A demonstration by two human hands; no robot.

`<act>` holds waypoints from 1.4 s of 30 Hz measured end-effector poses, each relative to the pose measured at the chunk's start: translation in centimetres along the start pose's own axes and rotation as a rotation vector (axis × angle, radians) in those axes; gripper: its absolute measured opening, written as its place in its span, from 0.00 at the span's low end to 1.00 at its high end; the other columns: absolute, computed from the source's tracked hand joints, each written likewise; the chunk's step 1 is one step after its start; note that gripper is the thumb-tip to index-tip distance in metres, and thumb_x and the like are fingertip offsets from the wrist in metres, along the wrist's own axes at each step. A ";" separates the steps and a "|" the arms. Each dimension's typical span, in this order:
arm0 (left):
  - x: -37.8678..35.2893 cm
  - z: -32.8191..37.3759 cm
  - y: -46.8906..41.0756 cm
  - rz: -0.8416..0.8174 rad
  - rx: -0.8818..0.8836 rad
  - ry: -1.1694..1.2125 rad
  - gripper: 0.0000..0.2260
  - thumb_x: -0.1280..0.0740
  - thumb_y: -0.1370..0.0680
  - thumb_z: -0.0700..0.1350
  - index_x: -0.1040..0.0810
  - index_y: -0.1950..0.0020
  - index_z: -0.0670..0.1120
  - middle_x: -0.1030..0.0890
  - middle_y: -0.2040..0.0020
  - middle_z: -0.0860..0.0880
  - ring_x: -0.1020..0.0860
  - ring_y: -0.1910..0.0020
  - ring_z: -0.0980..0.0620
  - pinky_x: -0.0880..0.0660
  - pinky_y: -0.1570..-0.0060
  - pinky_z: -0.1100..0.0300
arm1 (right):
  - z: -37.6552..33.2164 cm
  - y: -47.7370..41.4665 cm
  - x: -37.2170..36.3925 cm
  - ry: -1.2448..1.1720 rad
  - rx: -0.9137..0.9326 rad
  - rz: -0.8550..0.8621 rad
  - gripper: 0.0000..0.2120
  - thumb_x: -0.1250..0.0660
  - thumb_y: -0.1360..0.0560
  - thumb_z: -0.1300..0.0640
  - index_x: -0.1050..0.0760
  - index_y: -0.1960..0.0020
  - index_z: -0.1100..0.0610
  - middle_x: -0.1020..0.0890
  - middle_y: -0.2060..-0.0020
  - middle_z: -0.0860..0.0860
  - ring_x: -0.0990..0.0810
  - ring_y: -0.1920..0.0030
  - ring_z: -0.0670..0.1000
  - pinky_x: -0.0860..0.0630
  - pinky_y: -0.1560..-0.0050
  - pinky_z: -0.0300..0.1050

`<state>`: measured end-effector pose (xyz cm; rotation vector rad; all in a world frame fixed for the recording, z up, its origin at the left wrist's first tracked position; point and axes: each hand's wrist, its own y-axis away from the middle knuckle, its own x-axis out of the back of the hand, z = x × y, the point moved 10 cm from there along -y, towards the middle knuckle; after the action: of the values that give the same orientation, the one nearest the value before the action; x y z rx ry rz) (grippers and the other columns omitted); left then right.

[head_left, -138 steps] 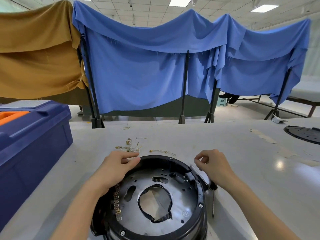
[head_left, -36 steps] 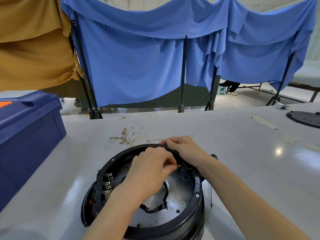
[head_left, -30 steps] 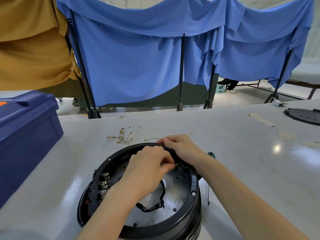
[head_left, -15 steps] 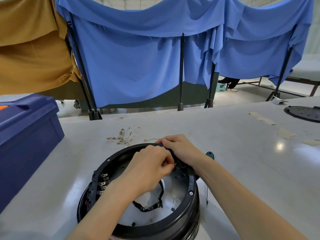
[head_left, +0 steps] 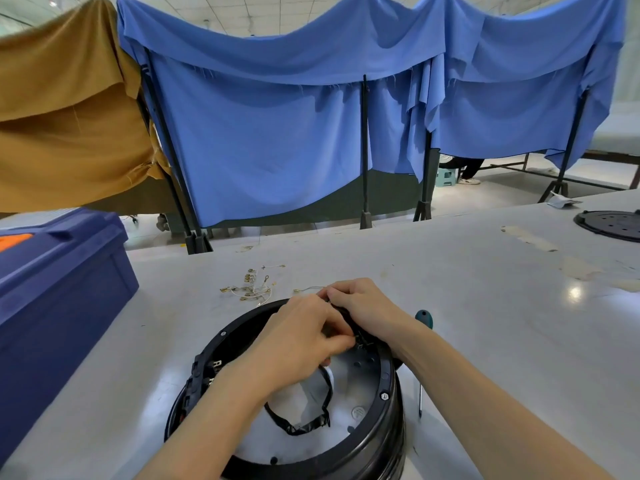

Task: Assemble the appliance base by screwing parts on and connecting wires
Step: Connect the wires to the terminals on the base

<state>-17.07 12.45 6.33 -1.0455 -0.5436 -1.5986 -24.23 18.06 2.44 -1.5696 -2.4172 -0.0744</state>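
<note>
The left hand has its fingers drawn together in a narrow pinch at a small black fitting on the far inner edge of the appliance base. If a wire end is between the fingertips, I cannot tell, because the knuckles hide it. The right hand is curled over the far rim just beside it, touching the left hand, and seems to steady the base. The base stands on the grey table, close to the person, open side up. I judge that the step in hand is connecting a wire to this fitting, not screwing, because the screwdriver lies unused on the table just right of the base, partly under the right forearm. The next move probably calls for a small, straight push of the terminal, with the rim kept from turning. Counted: one base, one screwdriver, two hands, one bunch of loose wires beyond the base (several, too tangled to count), one blue bin at the left and one black round plate far to the right.
</note>
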 end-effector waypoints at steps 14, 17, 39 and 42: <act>5.2 -10.2 -6.1 0.136 0.244 -0.096 0.07 0.33 0.21 0.40 0.15 0.51 0.47 0.18 0.53 0.51 0.23 0.55 0.54 0.26 0.47 0.59 | 0.8 -0.3 0.3 0.028 -0.067 0.027 0.17 0.40 0.19 0.55 0.15 0.59 0.51 0.15 0.65 0.45 0.19 0.62 0.43 0.26 0.62 0.31; 2.8 -11.3 -8.6 0.008 0.275 -0.158 0.12 0.38 0.19 0.37 0.16 0.45 0.47 0.22 0.37 0.46 0.23 0.40 0.47 0.29 0.36 0.54 | 1.3 0.0 0.5 -0.058 -0.150 0.012 0.18 0.42 0.18 0.55 0.15 0.58 0.52 0.14 0.64 0.48 0.17 0.63 0.44 0.24 0.63 0.33; 0.6 -13.2 -10.2 -0.090 0.373 -0.076 0.10 0.37 0.22 0.33 0.17 0.46 0.37 0.21 0.41 0.41 0.24 0.41 0.45 0.28 0.37 0.54 | 2.0 0.0 1.0 -0.044 -0.172 0.054 0.13 0.38 0.22 0.59 0.16 0.56 0.61 0.17 0.63 0.57 0.20 0.65 0.49 0.23 0.62 0.41; 4.0 -12.4 -9.3 0.201 0.396 0.081 0.07 0.30 0.26 0.32 0.15 0.51 0.39 0.17 0.49 0.42 0.22 0.47 0.47 0.26 0.46 0.57 | 2.1 0.1 1.1 -0.042 -0.179 0.059 0.14 0.38 0.21 0.59 0.16 0.56 0.61 0.16 0.62 0.58 0.19 0.65 0.51 0.23 0.62 0.42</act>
<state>-30.16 3.29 5.11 -0.7101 -0.6471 -1.2843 -24.94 19.45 0.68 -1.7334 -2.4533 -0.2551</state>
